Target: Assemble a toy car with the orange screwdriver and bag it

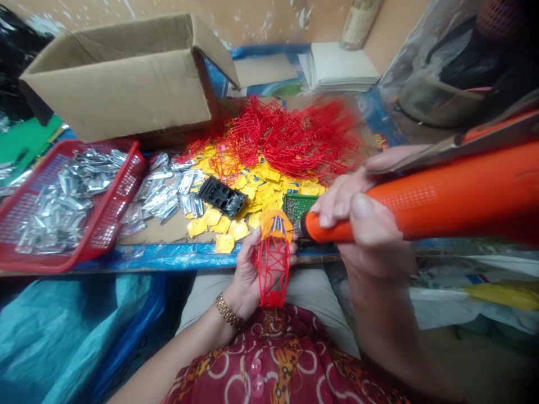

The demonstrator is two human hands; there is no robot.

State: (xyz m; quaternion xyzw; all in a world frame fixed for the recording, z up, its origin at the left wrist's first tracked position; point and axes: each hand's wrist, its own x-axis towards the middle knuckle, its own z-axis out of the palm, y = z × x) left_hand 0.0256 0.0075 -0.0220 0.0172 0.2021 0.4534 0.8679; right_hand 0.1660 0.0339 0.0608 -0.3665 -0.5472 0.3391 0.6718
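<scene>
Though heaped with red plastic (286, 140), a blue-edged bench (168, 257) against flaking walls (261, 22).

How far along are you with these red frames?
Silver pieces already fill the red basket, so those look done. In hand: the left hand holds a red lattice frame up to the orange rotary tool in the right hand. Left: a heap of red frames over yellow pieces.

Chipped tan wall (261, 22) behind cardboard box (113, 84). Blue-covered bench (189, 257) runs in front of box, w/ white card stack (343, 67) to its R.
</scene>
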